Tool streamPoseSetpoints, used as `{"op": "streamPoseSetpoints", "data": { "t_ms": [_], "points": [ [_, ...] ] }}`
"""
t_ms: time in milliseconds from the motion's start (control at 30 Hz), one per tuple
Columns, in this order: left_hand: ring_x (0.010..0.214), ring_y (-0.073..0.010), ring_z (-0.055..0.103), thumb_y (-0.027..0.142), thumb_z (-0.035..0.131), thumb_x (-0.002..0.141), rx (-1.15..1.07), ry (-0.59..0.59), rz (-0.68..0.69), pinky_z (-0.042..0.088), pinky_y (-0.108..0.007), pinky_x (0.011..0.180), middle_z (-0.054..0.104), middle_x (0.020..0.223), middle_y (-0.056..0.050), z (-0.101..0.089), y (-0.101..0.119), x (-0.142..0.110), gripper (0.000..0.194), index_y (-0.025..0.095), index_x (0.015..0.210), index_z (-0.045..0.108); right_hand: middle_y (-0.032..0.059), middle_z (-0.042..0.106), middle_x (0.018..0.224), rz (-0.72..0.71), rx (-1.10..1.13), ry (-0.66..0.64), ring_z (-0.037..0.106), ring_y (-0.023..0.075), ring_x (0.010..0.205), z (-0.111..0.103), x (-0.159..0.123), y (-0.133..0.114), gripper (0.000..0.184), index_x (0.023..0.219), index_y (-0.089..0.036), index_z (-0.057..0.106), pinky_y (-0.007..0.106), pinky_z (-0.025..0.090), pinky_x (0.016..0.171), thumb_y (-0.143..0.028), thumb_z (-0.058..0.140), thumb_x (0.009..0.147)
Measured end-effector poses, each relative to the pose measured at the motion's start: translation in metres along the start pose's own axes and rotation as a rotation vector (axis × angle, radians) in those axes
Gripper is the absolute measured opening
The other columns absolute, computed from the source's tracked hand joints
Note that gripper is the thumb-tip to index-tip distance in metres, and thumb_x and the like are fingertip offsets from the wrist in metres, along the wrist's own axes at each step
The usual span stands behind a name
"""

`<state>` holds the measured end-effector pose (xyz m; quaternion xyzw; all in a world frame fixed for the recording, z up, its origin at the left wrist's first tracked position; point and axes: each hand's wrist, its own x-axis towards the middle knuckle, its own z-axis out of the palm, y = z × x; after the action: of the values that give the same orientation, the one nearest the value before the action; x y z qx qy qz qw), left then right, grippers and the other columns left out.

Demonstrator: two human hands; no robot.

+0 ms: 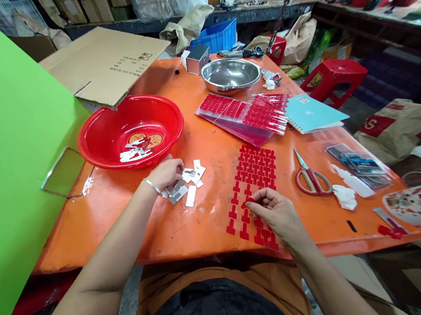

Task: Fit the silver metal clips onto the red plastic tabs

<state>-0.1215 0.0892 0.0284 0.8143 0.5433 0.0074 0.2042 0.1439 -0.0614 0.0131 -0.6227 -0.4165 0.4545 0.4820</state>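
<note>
My left hand (168, 172) reaches to a loose pile of small flat metal plates (190, 196), its fingers curled together at the pile's edge. Whether a plate is between those fingertips is hidden. On the orange table lies a sheet of red T-shaped stickers (255, 163), partly picked off toward its near left part. Over this sheet my right hand (277, 213) pinches a red sticker (249, 201) between thumb and forefinger. Behind my left hand stands a red basin (91, 139) with several similar plates (135, 152) lying in it.
Scissors (312, 178), a white tube (354, 181) and a mug (418, 204) lie or stand at the right. Further back are packed red sheets (243, 112), a blue notebook (313, 112) and a steel bowl (231, 75). A green panel (6, 158) and cardboard (103, 62) border the left.
</note>
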Motion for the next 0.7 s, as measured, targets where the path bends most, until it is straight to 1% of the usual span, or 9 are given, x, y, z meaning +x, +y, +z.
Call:
{"op": "streamPoseSetpoints", "data": {
  "t_ms": [167,233,300,367,400,467,533,600,700],
  "points": [
    [0.077,-0.0193,0.055,0.021,0.063,0.069,0.009,-0.014,0.036,0.039,-0.026,0.063,0.06,0.087,-0.006,-0.005,0.002,0.004,0.009,0.016,0.076,0.062,-0.0029,0.057,0.061,0.017,0.031,-0.008,0.051,0.0106,0.055,0.003,-0.002,0.003,0.034,0.068,-0.019,0.058,0.023,0.043,0.053,-0.041,0.081,0.056],
    [0.078,-0.0193,0.055,0.024,0.061,0.072,0.011,0.0,0.047,0.038,-0.026,0.063,0.059,0.087,-0.007,-0.007,0.006,0.001,0.008,0.017,0.071,0.058,-0.0028,0.057,0.062,0.02,0.03,-0.002,0.051,0.0107,0.056,0.002,-0.003,0.003,0.034,0.069,-0.018,0.058,0.023,0.043,0.054,-0.04,0.081,0.056],
    [0.075,-0.0184,0.055,0.024,0.056,0.077,-0.056,0.039,0.036,0.037,-0.026,0.062,0.06,0.082,-0.006,-0.006,0.013,-0.007,0.009,0.017,0.073,0.054,-0.0029,0.057,0.063,0.025,0.036,0.012,0.051,0.0106,0.056,0.001,-0.004,0.003,0.034,0.07,-0.019,0.058,0.023,0.043,0.054,-0.039,0.081,0.056],
    [0.069,-0.0159,0.056,0.024,0.05,0.083,-0.276,0.07,0.033,0.037,-0.025,0.059,0.061,0.078,-0.003,0.0,0.022,-0.018,0.006,0.019,0.079,0.048,-0.0036,0.056,0.061,0.045,0.06,0.017,0.05,0.0102,0.055,0.0,-0.006,0.003,0.035,0.071,-0.019,0.057,0.023,0.043,0.052,-0.039,0.081,0.056],
    [0.067,-0.0144,0.057,0.023,0.048,0.085,-0.443,0.07,0.027,0.038,-0.024,0.058,0.062,0.078,-0.002,0.005,0.028,-0.025,0.006,0.019,0.082,0.046,-0.004,0.055,0.06,0.059,0.077,0.014,0.05,0.0098,0.054,0.0,-0.006,0.003,0.035,0.071,-0.019,0.057,0.022,0.042,0.051,-0.039,0.081,0.057],
    [0.063,-0.0117,0.057,0.023,0.048,0.086,-0.79,0.029,-0.004,0.039,-0.022,0.055,0.063,0.077,-0.001,0.018,0.039,-0.038,0.007,0.02,0.083,0.043,-0.0047,0.055,0.059,0.086,0.113,0.006,0.049,0.0088,0.052,0.002,-0.007,0.003,0.035,0.072,-0.019,0.056,0.021,0.042,0.05,-0.039,0.081,0.057],
    [0.061,-0.0091,0.056,0.022,0.053,0.084,-1.076,-0.028,-0.06,0.04,-0.02,0.056,0.063,0.075,0.0,0.034,0.05,-0.049,0.009,0.018,0.081,0.045,-0.0052,0.054,0.058,0.102,0.15,-0.002,0.048,0.0078,0.051,0.005,-0.008,0.004,0.036,0.072,-0.018,0.056,0.02,0.041,0.049,-0.037,0.082,0.056],
    [0.062,-0.0076,0.057,0.021,0.06,0.079,-1.283,-0.065,-0.103,0.043,-0.02,0.06,0.063,0.074,0.0,0.049,0.059,-0.058,0.012,0.015,0.079,0.049,-0.0053,0.055,0.058,0.112,0.177,-0.01,0.048,0.0075,0.05,0.008,-0.009,0.004,0.036,0.071,-0.018,0.056,0.02,0.041,0.049,-0.037,0.082,0.055],
    [0.069,-0.0104,0.063,0.023,0.07,0.072,-1.513,-0.062,-0.171,0.047,-0.023,0.07,0.066,0.077,-0.002,0.068,0.071,-0.067,0.024,0.015,0.081,0.05,-0.0049,0.056,0.058,0.125,0.19,-0.025,0.049,0.008,0.05,0.012,-0.01,0.005,0.037,0.07,-0.018,0.056,0.021,0.041,0.049,-0.037,0.083,0.054]
  ]
}}
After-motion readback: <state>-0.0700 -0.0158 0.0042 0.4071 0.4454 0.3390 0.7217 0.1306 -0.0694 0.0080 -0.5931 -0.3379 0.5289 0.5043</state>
